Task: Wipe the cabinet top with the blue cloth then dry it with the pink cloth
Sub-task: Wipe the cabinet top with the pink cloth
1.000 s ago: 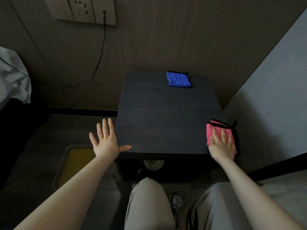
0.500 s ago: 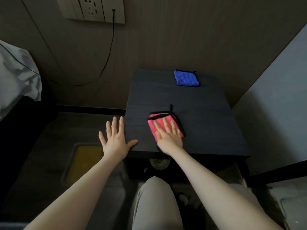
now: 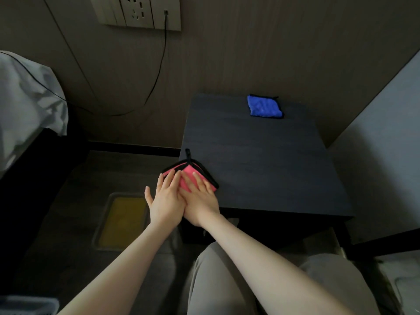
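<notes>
Since half a second ago my right hand [image 3: 200, 198] has slid the pink cloth [image 3: 189, 176] left, from mid-front to the front-left corner of the cabinet top [image 3: 261, 160]; a second ago it was at the front-right edge. Left hand [image 3: 164, 201] has closed in and now sits just beside the right, touching it, fingers on the cloth's left edge.

No readable writing or brand anywhere. Wall socket plate [image 3: 141, 12] shows only slot holes, with a black cable [image 3: 156, 71] plugged in and drooping along the wall.

Pink cloth: folded, black trim, small black hang loop pointing away from me, left corner overhanging the table edge. Right hand lies flat on it, fingers straight and slightly spread, pressing down. Left hand also flat, fingers straight, not gripping.

Blue cloth [image 3: 264, 107]: folded, black trim, lying at the back of the table near the wall, well apart from both hands.

Table surface is dark wood grain, matte. Yellow-bottomed bin [image 3: 122, 221] on the floor to the left, grey bedding [image 3: 27, 98] at far left.
</notes>
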